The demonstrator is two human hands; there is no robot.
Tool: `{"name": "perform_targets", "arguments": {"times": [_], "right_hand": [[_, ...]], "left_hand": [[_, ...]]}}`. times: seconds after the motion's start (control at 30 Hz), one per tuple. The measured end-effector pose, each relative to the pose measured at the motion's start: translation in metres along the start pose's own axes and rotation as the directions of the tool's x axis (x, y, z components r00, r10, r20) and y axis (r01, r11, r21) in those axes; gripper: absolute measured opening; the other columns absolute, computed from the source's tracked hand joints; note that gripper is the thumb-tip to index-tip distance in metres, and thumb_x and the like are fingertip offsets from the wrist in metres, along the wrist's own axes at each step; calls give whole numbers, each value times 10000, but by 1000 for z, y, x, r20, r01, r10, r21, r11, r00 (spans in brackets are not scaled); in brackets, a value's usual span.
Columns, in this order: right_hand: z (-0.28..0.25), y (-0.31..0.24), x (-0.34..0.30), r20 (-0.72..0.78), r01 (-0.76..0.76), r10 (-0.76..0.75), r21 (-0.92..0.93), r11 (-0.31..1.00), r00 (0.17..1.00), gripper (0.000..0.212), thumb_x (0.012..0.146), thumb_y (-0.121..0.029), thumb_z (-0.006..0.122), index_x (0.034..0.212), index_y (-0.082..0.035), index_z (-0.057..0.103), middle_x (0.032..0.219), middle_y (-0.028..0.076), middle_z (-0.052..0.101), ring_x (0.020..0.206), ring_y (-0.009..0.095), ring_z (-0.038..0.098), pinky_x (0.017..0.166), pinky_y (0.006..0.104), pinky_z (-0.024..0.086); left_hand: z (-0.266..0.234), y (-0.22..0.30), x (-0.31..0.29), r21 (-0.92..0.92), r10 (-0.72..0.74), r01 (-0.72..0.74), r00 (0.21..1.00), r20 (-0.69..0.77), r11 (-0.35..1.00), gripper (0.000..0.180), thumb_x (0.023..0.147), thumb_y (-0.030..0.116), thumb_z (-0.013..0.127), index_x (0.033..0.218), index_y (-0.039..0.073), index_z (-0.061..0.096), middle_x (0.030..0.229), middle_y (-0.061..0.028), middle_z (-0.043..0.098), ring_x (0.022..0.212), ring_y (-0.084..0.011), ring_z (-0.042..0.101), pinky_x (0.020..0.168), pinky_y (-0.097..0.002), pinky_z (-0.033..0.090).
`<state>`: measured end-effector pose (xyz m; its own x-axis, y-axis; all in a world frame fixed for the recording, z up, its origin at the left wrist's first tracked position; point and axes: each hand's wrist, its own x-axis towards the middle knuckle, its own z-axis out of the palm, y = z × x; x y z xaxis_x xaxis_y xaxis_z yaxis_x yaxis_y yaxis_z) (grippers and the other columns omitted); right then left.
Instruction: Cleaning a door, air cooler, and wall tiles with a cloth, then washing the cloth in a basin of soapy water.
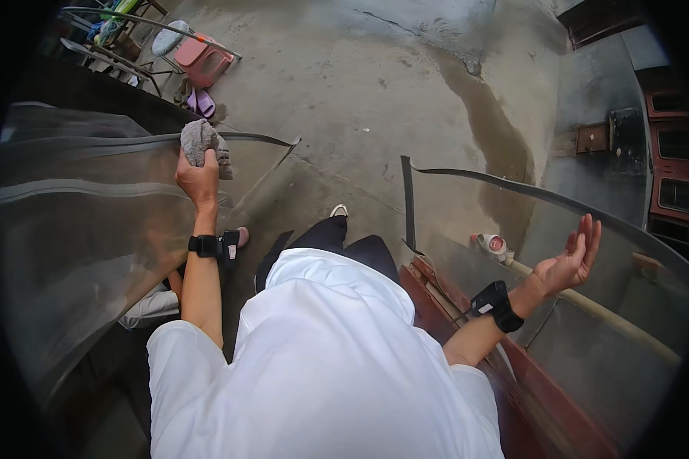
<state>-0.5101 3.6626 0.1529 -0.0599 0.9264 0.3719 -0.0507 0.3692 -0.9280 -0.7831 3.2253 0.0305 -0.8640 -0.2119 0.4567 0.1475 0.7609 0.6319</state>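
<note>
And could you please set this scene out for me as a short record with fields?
Left hand: holding a grey cloth at the dark edge of the left clear sheet
Right hand: open, nothing held, beside the right clear sheet; contact unclear
Wrists: a black strapped device on each
Floor: grey, with a darker streak
Upper left: pink stool, purple slippers

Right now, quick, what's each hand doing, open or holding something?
Left hand: closed on a gray cloth.
Right hand: open, fingers extended, no object visible in it.
</note>
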Motion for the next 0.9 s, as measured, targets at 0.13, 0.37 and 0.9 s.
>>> {"name": "perform_targets", "arguments": {"times": [0.13, 0.37, 0.9], "right_hand": [[-11, 6, 29, -156, 88, -94, -45, 995, 983, 318, 830, 25, 416, 1100, 28, 582, 1069, 116, 628, 1010, 147, 577, 775, 201, 375], [18, 13, 74, -589, 360, -496, -342, 868, 637, 219, 738, 18, 480, 883, -14, 642, 893, 52, 652, 844, 150, 626, 631, 229, 367], [277, 120, 260, -529, 518, -486, -99, 849, 696, 206, 697, 31, 535, 893, 35, 600, 899, 134, 606, 801, 244, 597, 651, 310, 464]], "left_hand": [[9, -9, 4, 29, 40, -39, 999, -31, 999, 358, 675, 111, 584, 1018, 14, 624, 914, -161, 655, 839, -315, 629, 764, -350, 479], [11, -49, -5, 454, 125, -156, 987, 97, 877, 330, 630, 120, 633, 925, -15, 573, 865, -161, 598, 793, -383, 563, 696, -419, 461], [75, 3, -147, -302, -996, 953, 24, 90, -4, 438, 814, 406, 585, 989, 6, 620, 949, -87, 623, 899, -200, 563, 803, -328, 436]]}}
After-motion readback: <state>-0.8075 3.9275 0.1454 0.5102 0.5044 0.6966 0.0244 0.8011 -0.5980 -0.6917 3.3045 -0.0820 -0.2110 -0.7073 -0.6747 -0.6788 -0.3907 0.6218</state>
